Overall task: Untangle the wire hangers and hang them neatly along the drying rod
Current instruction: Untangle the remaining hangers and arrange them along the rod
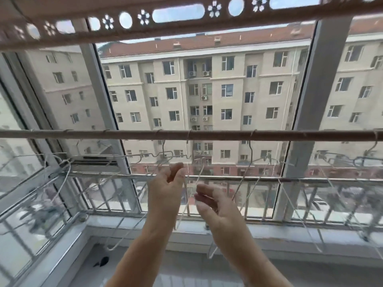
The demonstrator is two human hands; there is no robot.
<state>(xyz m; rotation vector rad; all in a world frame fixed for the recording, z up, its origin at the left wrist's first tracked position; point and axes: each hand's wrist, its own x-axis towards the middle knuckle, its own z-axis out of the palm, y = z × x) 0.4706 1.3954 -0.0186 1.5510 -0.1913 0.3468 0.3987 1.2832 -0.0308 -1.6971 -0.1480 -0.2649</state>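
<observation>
Drying rod (217, 135) runs straight across in front of the window, w/ several hooks already over it. Wire hangers (165, 155) hang below it: a crossed bunch mid-rod just above both hands, more spread out far L & far R. L hand (165, 193) is raised, palm turned inward, fingers loosely curled. One thin wire runs down past its fingertips, but it's too blurred to tell if the grip is actually on it. R hand (213, 206) is just beside it, grip narrow, fingers curled on another of the wires; it looks pinched, tho the wire is faint. Step in hand, prob: freeing one hanger from the bunch. To do it well, trace which hook belongs to the held frame before pulling. Lift that hook up & off the rod rather than tugging sideways. Steady the neighbours w/ the other hand so none slide or drop toward the railing (310, 180). Turn the frame flat to slip it thru the gap, then rehook w/ even spacing, hooks all facing the same way.
</observation>
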